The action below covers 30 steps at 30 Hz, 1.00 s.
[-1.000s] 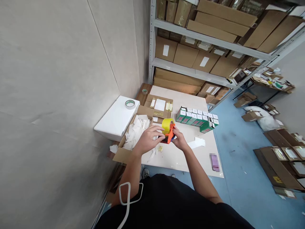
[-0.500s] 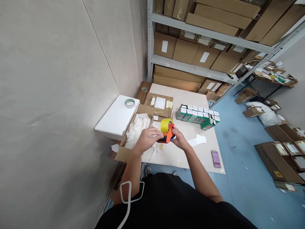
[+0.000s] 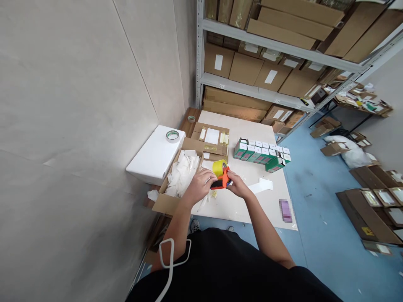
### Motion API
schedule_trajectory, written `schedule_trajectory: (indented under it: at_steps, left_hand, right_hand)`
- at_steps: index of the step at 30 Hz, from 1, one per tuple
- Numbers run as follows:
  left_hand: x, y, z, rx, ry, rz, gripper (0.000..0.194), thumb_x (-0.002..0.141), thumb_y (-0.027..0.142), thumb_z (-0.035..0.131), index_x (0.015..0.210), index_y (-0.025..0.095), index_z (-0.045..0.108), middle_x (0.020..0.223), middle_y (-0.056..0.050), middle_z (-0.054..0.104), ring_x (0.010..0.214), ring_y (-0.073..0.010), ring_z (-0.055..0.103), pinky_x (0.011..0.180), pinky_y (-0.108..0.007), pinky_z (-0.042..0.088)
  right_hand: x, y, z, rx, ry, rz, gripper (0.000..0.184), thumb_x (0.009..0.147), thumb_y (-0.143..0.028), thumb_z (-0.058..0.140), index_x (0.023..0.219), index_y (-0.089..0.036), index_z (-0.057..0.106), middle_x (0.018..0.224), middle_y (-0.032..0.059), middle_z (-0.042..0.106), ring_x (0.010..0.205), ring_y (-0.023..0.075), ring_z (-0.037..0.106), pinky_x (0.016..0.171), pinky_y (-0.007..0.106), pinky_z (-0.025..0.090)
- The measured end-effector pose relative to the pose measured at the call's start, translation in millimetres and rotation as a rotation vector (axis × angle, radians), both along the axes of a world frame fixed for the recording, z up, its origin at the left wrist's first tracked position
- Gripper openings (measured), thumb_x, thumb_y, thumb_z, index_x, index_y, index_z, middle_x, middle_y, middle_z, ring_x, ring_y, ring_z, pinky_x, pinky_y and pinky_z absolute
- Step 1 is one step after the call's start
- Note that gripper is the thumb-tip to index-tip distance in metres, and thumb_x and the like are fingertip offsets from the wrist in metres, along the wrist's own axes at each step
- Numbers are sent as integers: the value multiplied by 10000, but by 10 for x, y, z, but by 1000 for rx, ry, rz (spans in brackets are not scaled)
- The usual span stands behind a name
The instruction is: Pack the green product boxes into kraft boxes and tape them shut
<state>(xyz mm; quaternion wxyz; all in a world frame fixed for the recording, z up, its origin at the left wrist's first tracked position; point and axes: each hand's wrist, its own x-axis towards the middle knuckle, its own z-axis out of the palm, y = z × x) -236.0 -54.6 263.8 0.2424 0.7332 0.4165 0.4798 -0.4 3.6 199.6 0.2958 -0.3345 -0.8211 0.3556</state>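
Both my hands are on an orange tape dispenser that carries a yellow tape roll, held just above the white table. My left hand grips its left side with curled fingers. My right hand pinches its right end. Small gold bits lie on the table under the dispenser. An open cardboard box of white paper filling sits just left of my left hand.
Several green-and-white small boxes stand in rows at the table's right. A flat cardboard box lies behind. A white foam box bears a tape roll. Metal shelving holds cartons. Boxes litter the blue floor.
The dispenser and both hands have sunk slightly lower toward the table; the camera view shifted a little. The grip is unchanged.
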Motion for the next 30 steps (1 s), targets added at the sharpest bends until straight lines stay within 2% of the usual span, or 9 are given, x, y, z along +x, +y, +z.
schedule_trajectory:
  at_steps: [5,9,12,15,20,26,30]
  left_hand:
    - [-5,5,-92,-11,-48,8,166,1016,210,577,880,218,671,887,-38,703,873,-189,670,819,-334,537]
    - [-36,15,-131,-26,-99,45,170,1016,239,583,870,216,666,891,-39,700,870,-186,668,826,-334,538]
    - [-73,24,-118,-39,-42,55,189,1029,245,551,875,215,656,898,-40,688,885,-190,650,841,-338,528]
    - [-95,34,-81,-56,42,53,212,1042,250,513,872,216,636,887,-35,672,883,-191,626,859,-340,512]
    - [-101,41,-80,-127,-4,80,207,1044,254,495,881,212,615,907,-30,664,873,-176,629,845,-315,510]
    - [-103,41,-175,-188,-115,158,181,1024,277,537,887,205,630,875,-17,673,830,-161,638,791,-285,510]
    - [-136,68,-133,-228,-137,156,197,1027,319,542,913,203,654,903,-20,696,864,-167,654,812,-291,519]
  right_hand:
    - [13,-23,-7,-68,-47,-6,284,899,-478,755,1019,-232,680,947,49,651,877,224,573,832,383,514]
    - [10,-49,80,-72,-128,12,315,894,-470,781,1057,-223,674,969,47,686,876,218,590,835,373,506]
    - [-17,-87,157,-62,-205,41,318,921,-443,758,1119,-216,657,1018,61,697,902,226,611,863,380,505]
    - [-61,-140,193,2,-267,29,356,932,-459,738,1163,-207,637,1052,92,697,968,264,626,964,445,484]
    - [-117,-175,123,26,-243,-64,565,859,-602,780,1246,-218,632,1152,136,700,1041,326,628,973,482,489]
    - [-96,-130,17,5,-171,-88,516,855,-585,796,1218,-239,676,1180,115,720,1056,317,654,978,461,499]
    - [-96,-129,45,5,-189,-104,543,850,-599,794,1234,-234,675,1193,123,722,1042,318,658,954,455,508]
